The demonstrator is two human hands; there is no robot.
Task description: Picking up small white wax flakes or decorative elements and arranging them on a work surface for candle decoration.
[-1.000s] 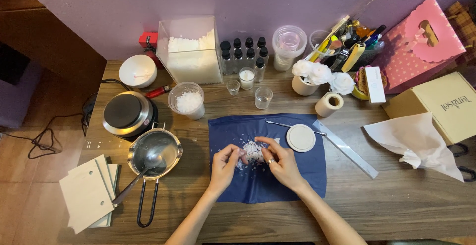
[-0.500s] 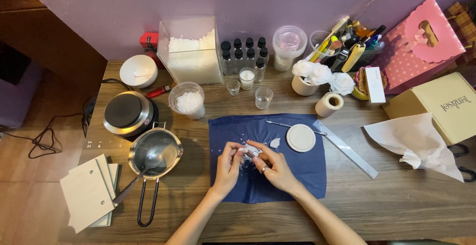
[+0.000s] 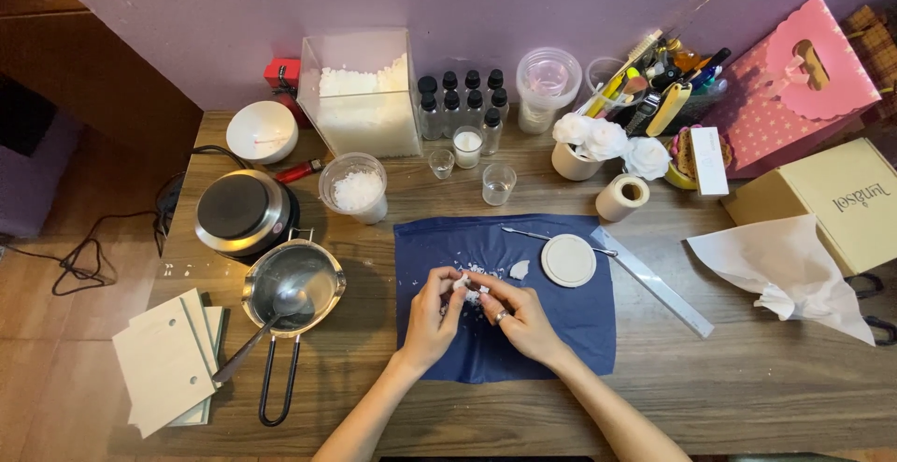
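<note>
The left hand [image 3: 432, 317] and the right hand [image 3: 517, 320] meet over the dark blue cloth [image 3: 579, 326] in the middle of the tabletop [image 3: 729, 378]. The fingers of both hands are pinched together on a small white lump [image 3: 467, 286], held just above the cloth. Small white crumbs [image 3: 476, 269] lie on the cloth on the far side of the hands. To the right lies a round white disc [image 3: 568, 260]. To the left stands a metal pot with a spoon [image 3: 291, 289].
</note>
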